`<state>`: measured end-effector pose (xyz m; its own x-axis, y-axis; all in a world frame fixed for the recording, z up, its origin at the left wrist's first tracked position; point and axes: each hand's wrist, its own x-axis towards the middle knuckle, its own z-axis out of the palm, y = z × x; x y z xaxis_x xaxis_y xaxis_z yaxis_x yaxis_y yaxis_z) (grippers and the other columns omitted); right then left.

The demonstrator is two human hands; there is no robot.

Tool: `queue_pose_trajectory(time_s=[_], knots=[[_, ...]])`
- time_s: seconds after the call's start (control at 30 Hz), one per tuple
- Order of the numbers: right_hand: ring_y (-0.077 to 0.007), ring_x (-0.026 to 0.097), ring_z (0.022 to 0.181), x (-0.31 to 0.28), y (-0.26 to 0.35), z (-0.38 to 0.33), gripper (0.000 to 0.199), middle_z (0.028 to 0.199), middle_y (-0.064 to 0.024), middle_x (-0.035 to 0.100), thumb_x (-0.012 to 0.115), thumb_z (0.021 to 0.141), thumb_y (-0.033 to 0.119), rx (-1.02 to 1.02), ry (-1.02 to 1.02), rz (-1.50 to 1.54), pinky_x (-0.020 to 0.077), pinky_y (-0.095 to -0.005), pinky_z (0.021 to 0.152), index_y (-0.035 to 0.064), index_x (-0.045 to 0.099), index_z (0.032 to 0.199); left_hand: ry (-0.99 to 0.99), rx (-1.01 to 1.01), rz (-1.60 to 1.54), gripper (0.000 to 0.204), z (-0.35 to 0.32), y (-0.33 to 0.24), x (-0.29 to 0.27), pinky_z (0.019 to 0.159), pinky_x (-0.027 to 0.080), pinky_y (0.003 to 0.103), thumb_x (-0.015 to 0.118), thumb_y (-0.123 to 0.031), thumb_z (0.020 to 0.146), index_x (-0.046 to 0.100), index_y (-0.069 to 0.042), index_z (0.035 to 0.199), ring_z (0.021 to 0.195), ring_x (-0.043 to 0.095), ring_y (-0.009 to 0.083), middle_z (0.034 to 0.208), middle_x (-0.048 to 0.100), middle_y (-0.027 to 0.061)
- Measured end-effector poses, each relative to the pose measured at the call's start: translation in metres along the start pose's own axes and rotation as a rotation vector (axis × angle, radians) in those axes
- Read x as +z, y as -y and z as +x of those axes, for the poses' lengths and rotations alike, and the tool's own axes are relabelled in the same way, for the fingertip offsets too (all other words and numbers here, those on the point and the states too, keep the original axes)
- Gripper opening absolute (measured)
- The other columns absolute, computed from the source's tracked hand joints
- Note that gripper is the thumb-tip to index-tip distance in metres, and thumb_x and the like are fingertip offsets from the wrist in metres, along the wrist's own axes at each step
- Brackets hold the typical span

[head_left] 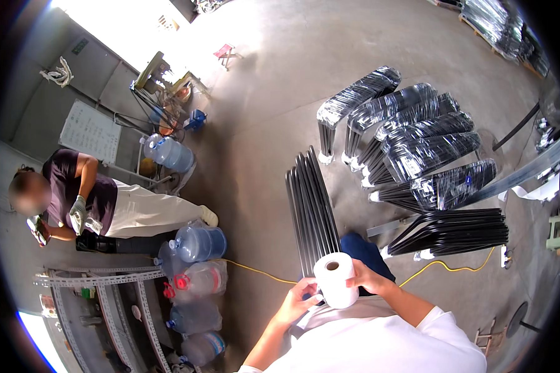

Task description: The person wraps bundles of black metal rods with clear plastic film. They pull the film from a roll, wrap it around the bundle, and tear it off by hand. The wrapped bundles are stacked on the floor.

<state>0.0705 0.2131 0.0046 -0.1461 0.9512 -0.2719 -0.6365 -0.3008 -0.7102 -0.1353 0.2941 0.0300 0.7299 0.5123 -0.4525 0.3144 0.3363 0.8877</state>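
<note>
A thick white roll, which looks like wrapping film (pixel 337 283), stands before my body with the hole of its core facing up. My right hand (pixel 368 278) grips it from the right, fingers bent round its side. At the roll's left side is my left hand (pixel 300 297), thumb and fingers drawn together in a pinch. What lies between those fingertips is too small to make out. Just beyond the roll, a bundle of long black tubes (pixel 310 208) reaches away from me, with no film visible on it.
Several film-wrapped black bundles (pixel 432 155) lie on the floor at right, near unwrapped bent black tubes (pixel 457 230). A yellow cable (pixel 258 271) crosses the floor. Large water bottles (pixel 199 242) line the left beside a metal rack (pixel 106 280). A gloved person (pixel 87 193) stands there.
</note>
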Motion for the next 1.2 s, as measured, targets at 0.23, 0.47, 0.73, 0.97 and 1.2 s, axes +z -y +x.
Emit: queue_pose_trajectory(time_s=[0.23, 0.47, 0.73, 0.97, 1.2], knots=[[-0.0149, 0.047, 0.104, 0.005, 0.002, -0.003, 0.077, 0.111, -0.0052, 0.052, 0.077, 0.061, 0.035, -0.007, -0.029, -0.035, 0.0364, -0.0298, 0.091, 0.0011, 0.042, 0.120, 0.069, -0.011, -0.143, 0.021, 0.001, 0.000, -0.003, 0.075, 0.043, 0.023, 0.060, -0.002, 0.080, 0.049, -0.004, 0.098, 0.085, 0.049, 0.0086, 0.089, 0.052, 0.0001], [-0.0151, 0.045, 0.106, 0.000, -0.005, -0.004, 0.066, 0.113, -0.0054, 0.051, 0.072, 0.068, 0.019, -0.031, -0.001, 0.001, 0.0345, -0.0302, 0.093, 0.0030, 0.040, 0.123, 0.059, -0.105, -0.290, 0.018, 0.012, 0.006, 0.000, 0.068, 0.041, 0.019, 0.050, -0.006, 0.085, 0.046, -0.003, 0.102, 0.076, 0.048, 0.0061, 0.087, 0.052, 0.0001], [-0.0166, 0.045, 0.110, -0.004, 0.008, -0.008, 0.072, 0.120, -0.0068, 0.048, 0.066, 0.068, 0.021, 0.040, 0.105, 0.214, 0.0355, -0.0311, 0.093, 0.0009, 0.033, 0.128, -0.047, -0.028, -0.259, 0.008, 0.012, 0.002, 0.003, 0.054, 0.037, 0.018, 0.053, -0.012, 0.087, 0.055, -0.005, 0.090, 0.060, 0.044, 0.0022, 0.070, 0.049, -0.0046], [-0.0180, 0.053, 0.103, -0.008, 0.002, -0.016, 0.072, 0.112, -0.0095, 0.054, 0.072, 0.066, 0.018, 0.025, 0.079, 0.305, 0.0426, -0.0323, 0.088, -0.0026, 0.036, 0.126, -0.079, -0.040, -0.435, 0.006, 0.002, -0.014, 0.002, 0.065, 0.043, 0.022, 0.056, -0.008, 0.083, 0.057, -0.006, 0.088, 0.071, 0.053, 0.0070, 0.080, 0.060, 0.0001], [-0.0220, 0.054, 0.101, -0.013, -0.001, -0.032, 0.077, 0.114, -0.0107, 0.052, 0.072, 0.062, 0.020, 0.044, -0.020, 0.349, 0.0433, -0.0347, 0.086, 0.0011, 0.035, 0.127, -0.129, -0.081, -0.392, 0.003, -0.022, 0.013, -0.002, 0.069, 0.040, 0.021, 0.055, -0.006, 0.083, 0.055, -0.005, 0.080, 0.069, 0.051, 0.0057, 0.075, 0.058, -0.0013]])
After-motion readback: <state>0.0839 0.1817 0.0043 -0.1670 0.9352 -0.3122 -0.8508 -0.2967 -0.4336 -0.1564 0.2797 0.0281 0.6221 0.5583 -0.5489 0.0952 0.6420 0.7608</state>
